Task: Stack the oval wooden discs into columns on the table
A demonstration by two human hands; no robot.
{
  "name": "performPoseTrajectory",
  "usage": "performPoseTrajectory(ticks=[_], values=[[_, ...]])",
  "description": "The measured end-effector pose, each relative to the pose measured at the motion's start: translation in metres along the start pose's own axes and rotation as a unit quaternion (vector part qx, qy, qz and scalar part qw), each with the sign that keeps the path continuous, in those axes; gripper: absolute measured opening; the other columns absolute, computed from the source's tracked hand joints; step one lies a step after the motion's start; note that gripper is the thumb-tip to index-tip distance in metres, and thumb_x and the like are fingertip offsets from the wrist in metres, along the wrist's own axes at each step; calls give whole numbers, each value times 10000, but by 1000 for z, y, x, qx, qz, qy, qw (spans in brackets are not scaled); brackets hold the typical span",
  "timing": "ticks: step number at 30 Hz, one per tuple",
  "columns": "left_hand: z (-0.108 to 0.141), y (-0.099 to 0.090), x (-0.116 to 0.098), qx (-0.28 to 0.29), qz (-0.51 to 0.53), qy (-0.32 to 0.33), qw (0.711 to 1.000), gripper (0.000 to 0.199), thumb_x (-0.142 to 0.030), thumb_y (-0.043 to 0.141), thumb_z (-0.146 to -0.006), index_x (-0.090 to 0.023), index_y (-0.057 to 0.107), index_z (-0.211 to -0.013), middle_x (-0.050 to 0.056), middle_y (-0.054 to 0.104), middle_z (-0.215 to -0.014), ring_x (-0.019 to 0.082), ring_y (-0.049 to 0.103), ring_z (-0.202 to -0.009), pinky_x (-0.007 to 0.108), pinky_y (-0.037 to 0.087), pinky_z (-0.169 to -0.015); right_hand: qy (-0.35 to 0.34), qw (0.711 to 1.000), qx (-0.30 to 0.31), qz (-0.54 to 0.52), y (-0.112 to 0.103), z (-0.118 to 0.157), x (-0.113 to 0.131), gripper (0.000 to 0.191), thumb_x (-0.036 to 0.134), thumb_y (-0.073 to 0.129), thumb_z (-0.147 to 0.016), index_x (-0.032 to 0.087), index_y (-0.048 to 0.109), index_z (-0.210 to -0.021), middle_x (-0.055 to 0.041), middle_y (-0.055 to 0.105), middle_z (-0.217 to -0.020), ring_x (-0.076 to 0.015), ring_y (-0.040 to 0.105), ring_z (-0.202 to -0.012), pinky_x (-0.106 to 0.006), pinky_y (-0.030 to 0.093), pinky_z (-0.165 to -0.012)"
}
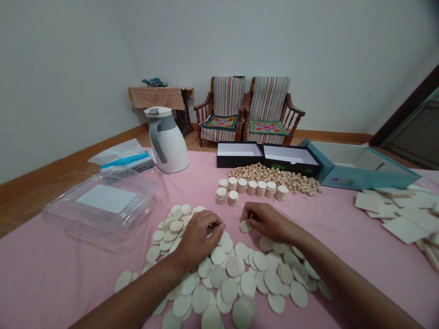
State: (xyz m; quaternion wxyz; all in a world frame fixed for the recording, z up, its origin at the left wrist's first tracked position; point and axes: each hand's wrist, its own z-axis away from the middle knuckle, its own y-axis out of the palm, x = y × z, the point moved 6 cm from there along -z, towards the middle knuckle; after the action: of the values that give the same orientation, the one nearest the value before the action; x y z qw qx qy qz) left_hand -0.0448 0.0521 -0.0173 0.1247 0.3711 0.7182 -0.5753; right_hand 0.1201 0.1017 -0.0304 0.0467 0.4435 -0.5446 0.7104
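Note:
Many pale round wooden discs lie spread over the pink cloth in front of me. Over the left part of this pile is my left hand, its fingers curled and the thumb close to the fingertips; whatever they may hold is too small to make out. My right hand is beyond the pile's far edge, fingers bent down and pinched on a single disc at the cloth. Farther off stand several short stacks of discs in a row, with two more stacks nearer to me.
Behind the stacks lie wooden beads and two black boxes. A blue box and square wooden pieces are at right. At left are clear plastic trays, a white jug and a packet.

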Motion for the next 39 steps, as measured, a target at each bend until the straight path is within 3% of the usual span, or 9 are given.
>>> performPoseTrajectory(ticks=[3,5,9,12,16,23,32,35,39], values=[[0,0,1,2,3,-1,1000,154,-189,517,-801,-165,621,-690,35,619,-698,157,555,-702,253,417,-634,20,994,-96,56,-13,-3,-11,191,36,475,-705,162,567,-816,-32,622,-782,-131,528,-657,-231,353,-587],[0,1,2,3,2,-1,1000,158,-186,513,-803,-163,623,-692,36,618,-700,156,555,-704,252,418,-635,33,986,-125,101,-15,-1,-13,128,104,506,-752,160,556,-855,-55,619,-823,-151,540,-687,-249,352,-599],[0,1,1,7,-4,3,1000,146,-179,520,-795,-161,618,-689,33,617,-687,156,551,-694,255,413,-637,91,966,-110,216,-5,3,-12,184,297,580,-781,150,534,-882,-106,603,-870,-208,568,-736,-282,337,-595],[0,0,0,5,-4,5,1000,153,-184,513,-801,-161,617,-692,36,620,-697,158,553,-706,257,413,-644,111,955,-99,256,4,4,-12,204,303,570,-787,141,531,-904,-125,586,-907,-216,573,-762,-285,339,-602],[0,1,1,6,-7,4,1000,153,-191,516,-801,-161,617,-690,38,620,-699,158,550,-705,257,414,-644,83,967,-96,222,5,-1,-11,136,213,561,-750,145,541,-867,-95,565,-870,-189,543,-731,-274,341,-605],[0,1,1,4,3,1,1000,153,-192,521,-796,-167,621,-684,37,621,-694,160,552,-703,257,407,-636,-60,971,-203,112,-22,-24,13,166,147,555,-718,165,571,-882,-50,529,-851,-182,492,-825,-279,369,-706],[0,1,1,3,7,1,1000,147,-182,527,-789,-165,629,-685,34,614,-686,156,548,-696,253,398,-622,-54,977,-178,107,-17,-48,11,185,184,570,-754,159,619,-930,-57,542,-881,-162,496,-775,-279,375,-707],[0,1,2,6,6,-5,1000,151,-185,525,-792,-164,627,-683,35,611,-681,158,549,-692,253,399,-618,-52,978,-172,109,-16,-47,10,209,196,576,-752,160,624,-952,-56,549,-883,-158,504,-765,-278,380,-706],[0,0,1,4,11,-8,1000,155,-197,522,-795,-162,625,-686,39,615,-689,158,551,-692,258,409,-625,-49,971,-211,102,-28,-32,14,146,162,549,-763,151,615,-892,-55,576,-854,-155,513,-762,-277,386,-706]])
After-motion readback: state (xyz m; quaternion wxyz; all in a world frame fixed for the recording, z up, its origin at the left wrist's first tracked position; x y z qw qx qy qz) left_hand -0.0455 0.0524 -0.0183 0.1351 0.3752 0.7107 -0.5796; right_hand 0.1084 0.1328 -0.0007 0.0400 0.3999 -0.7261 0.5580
